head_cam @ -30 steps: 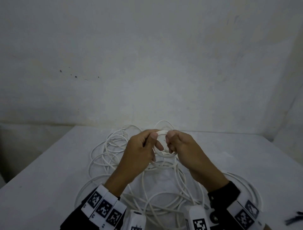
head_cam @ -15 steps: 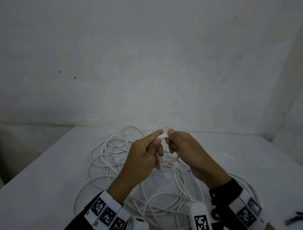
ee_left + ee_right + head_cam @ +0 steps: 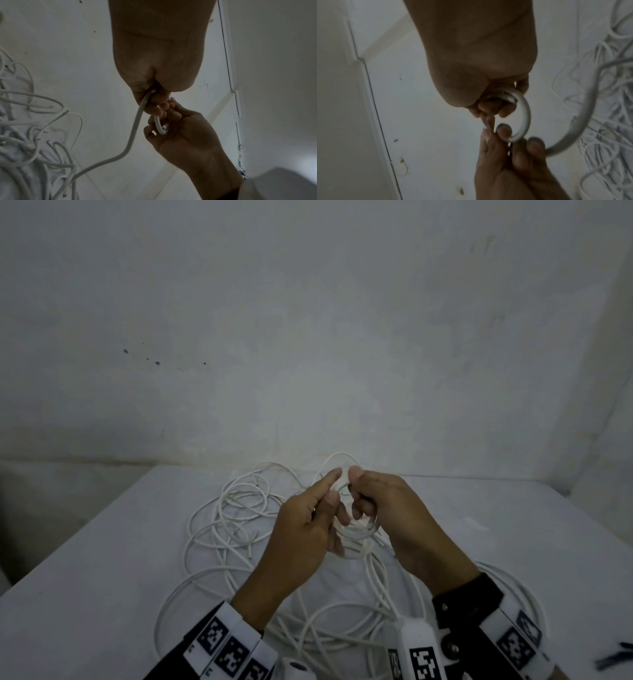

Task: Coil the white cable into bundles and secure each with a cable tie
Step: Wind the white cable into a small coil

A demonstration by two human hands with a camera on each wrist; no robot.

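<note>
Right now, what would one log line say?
left hand: pinches white cable | right hand: grips small loop | rest: tangled on table

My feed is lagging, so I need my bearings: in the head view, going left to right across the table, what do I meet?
Loose cable loops → left hand → small coil pinched between both hands → right hand → dark object at the right edge, too blurred to identify.

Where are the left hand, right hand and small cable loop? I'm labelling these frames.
left hand (image 3: 301,529), head view, back of hand.
right hand (image 3: 400,515), head view, back of hand.
small cable loop (image 3: 526,115), right wrist view, outer curve.
</note>
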